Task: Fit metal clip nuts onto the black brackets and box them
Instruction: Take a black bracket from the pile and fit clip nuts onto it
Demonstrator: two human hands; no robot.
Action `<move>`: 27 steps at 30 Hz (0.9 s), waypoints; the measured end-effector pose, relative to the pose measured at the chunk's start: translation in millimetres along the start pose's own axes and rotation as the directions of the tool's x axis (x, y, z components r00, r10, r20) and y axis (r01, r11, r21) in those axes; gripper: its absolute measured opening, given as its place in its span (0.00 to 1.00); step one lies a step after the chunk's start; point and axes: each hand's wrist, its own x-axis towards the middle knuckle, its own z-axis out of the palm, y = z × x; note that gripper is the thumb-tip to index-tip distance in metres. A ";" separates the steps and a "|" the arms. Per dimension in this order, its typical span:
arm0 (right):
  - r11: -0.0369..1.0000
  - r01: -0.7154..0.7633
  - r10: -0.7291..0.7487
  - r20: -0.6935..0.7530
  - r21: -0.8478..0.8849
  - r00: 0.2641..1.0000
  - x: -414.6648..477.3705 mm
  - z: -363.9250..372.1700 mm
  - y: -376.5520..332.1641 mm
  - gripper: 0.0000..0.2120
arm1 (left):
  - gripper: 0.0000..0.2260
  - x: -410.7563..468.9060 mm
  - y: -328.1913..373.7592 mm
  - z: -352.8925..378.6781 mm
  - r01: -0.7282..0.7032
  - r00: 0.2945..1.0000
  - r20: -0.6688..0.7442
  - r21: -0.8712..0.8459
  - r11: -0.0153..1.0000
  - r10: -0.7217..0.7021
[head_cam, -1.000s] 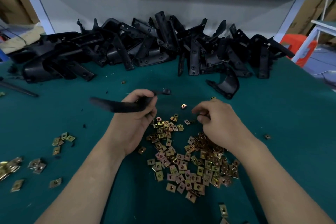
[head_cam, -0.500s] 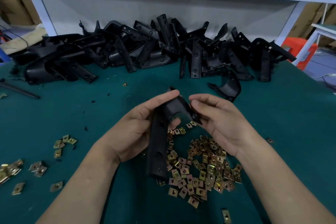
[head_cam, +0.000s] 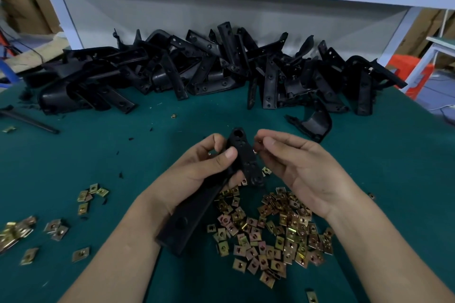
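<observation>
My left hand (head_cam: 194, 174) grips a long black bracket (head_cam: 242, 155) above the green mat, thumb across its face, its holed end pointing up and away from me. My right hand (head_cam: 302, 170) hovers just right of that upper end, thumb and forefinger pinched together on what looks like a small clip nut, mostly hidden by the fingertips. Below both hands lies a heap of brass-coloured clip nuts (head_cam: 270, 233). A big pile of black brackets (head_cam: 197, 71) runs along the back of the table.
Smaller scatters of clip nuts (head_cam: 91, 194) lie at the left on the green mat (head_cam: 369, 167). A single curved bracket (head_cam: 315, 123) sits apart at the back right. A black rod (head_cam: 29, 120) lies at the far left. An orange stool (head_cam: 416, 74) stands beyond the table's right edge.
My left hand turned the bracket from lying sideways to standing on end. My right hand left the nut heap and rose to the bracket's upper end, fingers pinched.
</observation>
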 end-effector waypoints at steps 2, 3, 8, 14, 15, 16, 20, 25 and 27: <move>1.000 -0.016 0.015 0.021 0.024 1.000 -1.5 2.2 -1.7 0.10 | 0.10 1.1 -0.9 0.5 -0.016 1.000 0.005 0.007 1.000 0.016; 0.999 -0.015 0.014 0.016 0.030 1.000 -2.2 3.1 -2.2 0.11 | 0.10 1.9 -1.7 -0.5 -0.016 1.000 0.013 0.012 1.000 0.016; 0.998 -0.055 0.056 -0.034 0.033 0.998 -6.3 9.4 -2.2 0.14 | 0.15 1.5 0.8 2.2 -0.017 1.000 0.022 0.063 0.998 0.015; 0.993 -0.097 0.102 -0.071 0.063 0.992 -10.0 15.3 -1.7 0.07 | 0.15 2.0 -1.7 5.8 -0.036 0.998 0.061 0.021 0.999 0.035; 0.993 -0.095 0.099 -0.073 0.063 0.992 -10.0 15.6 -1.5 0.07 | 0.15 2.3 -2.3 6.0 -0.035 0.997 0.066 0.009 0.999 0.035; 0.993 -0.092 0.097 -0.068 0.071 0.993 -9.8 15.3 -1.6 0.08 | 0.14 2.3 -2.6 6.4 -0.034 0.997 0.069 0.000 0.999 0.034; 0.996 -0.075 0.077 -0.028 0.047 0.997 -10.3 14.0 -4.2 0.11 | 0.14 2.7 -2.7 5.3 -0.036 0.998 0.056 0.018 0.999 0.035; 0.998 -0.059 0.059 -0.014 -0.005 0.998 -12.5 13.2 -6.4 0.14 | 0.15 2.3 -3.2 4.7 -0.041 0.998 0.050 0.038 0.998 0.039; 0.999 -0.044 0.044 -0.025 -0.015 0.999 -12.1 14.7 -5.6 0.14 | 0.15 2.1 -3.3 4.8 -0.048 0.998 0.045 0.047 0.998 0.046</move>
